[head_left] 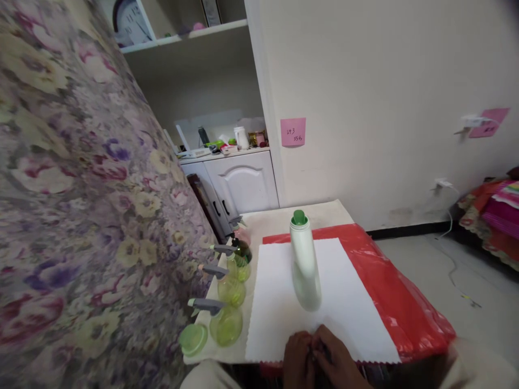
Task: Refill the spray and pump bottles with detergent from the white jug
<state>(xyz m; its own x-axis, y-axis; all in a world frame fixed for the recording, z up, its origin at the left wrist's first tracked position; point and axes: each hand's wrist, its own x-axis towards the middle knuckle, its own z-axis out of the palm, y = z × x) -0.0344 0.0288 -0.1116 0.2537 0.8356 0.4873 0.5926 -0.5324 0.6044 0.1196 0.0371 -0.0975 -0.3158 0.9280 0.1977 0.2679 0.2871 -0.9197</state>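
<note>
A pale green bottle (pixel 307 265) stands upright on a white scallop-edged sheet (pixel 275 302), its cap off. Inside its threaded neck shows a green pouring spout (pixel 299 218). Nearer to me than the bottle, at the front edge of the sheet, my left hand (pixel 298 354) and my right hand (pixel 334 356) are close together, apart from the bottle. The fingers of both are curled in. Whatever they may hold is hidden from view.
Several spray bottles (pixel 226 326) line the table's left side, with a round green container (pixel 193 339) at the near corner. Red plastic sheeting (pixel 389 302) lies under the white sheet. A floral curtain (pixel 101 216) hangs left; a white cabinet (pixel 245 183) stands behind.
</note>
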